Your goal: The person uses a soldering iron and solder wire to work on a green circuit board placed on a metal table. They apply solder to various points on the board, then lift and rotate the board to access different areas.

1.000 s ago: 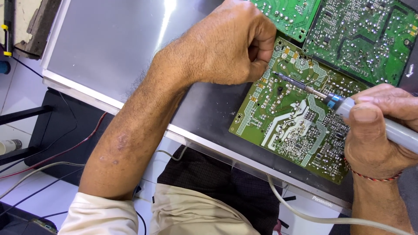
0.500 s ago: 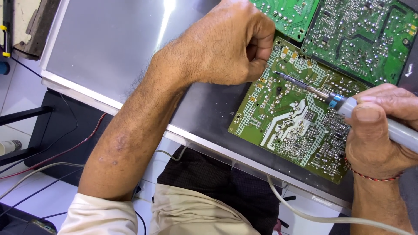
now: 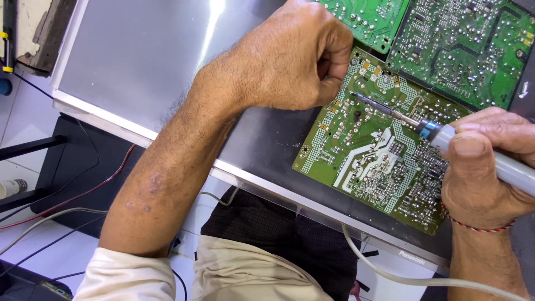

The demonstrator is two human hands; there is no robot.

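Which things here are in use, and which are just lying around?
In use: soldering iron in the right hand; green circuit board, with the left hand resting at its edge.

Lying around: two other green boards, grey metal panel, loose wires.

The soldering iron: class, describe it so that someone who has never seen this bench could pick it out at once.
Start at the large grey panel lying flat, then go to the green circuit board resting on its near right part. The soldering iron lies slanted across that board, held in the right hand. Unlike the flat boards around it, it is a thin metal rod with a blue collar and pale grey handle.
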